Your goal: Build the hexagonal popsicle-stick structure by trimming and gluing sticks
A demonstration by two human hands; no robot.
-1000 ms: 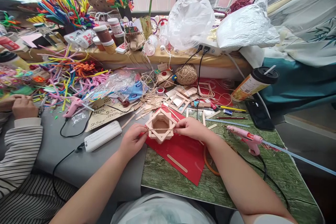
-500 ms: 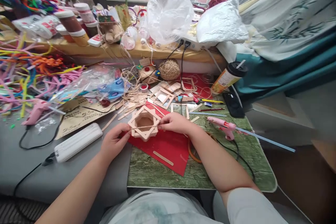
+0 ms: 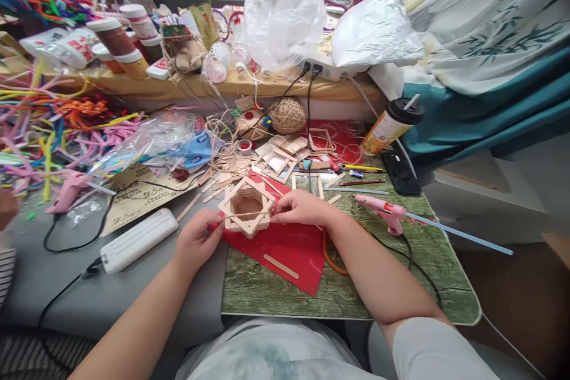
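A star-shaped container of stacked craft sticks (image 3: 236, 195) sits on a red sheet (image 3: 291, 243), its hollow middle facing up. Across its top runs a short piece of twine (image 3: 249, 214), slightly bowed. My left hand (image 3: 200, 240) pinches the twine's left end beside the container's rim. At the right side, my right hand (image 3: 298, 209) has thumb and fingers closed on the other end. Whether the fingertips also touch the wood I cannot tell. A single craft stick (image 3: 281, 266) lies on the red sheet below.
Right of my forearm lies a pink glue gun (image 3: 383, 209) on the green board (image 3: 267, 300). A drink cup (image 3: 389, 124) and phone (image 3: 401, 173) are behind it. A white power strip (image 3: 139, 240) lies left. At the left edge shows another person's hand (image 3: 6, 208).
The twine was straight across the container and now bows a little. My hands stay at its two sides. Another person's hand and striped sleeve have come into view at the left edge.
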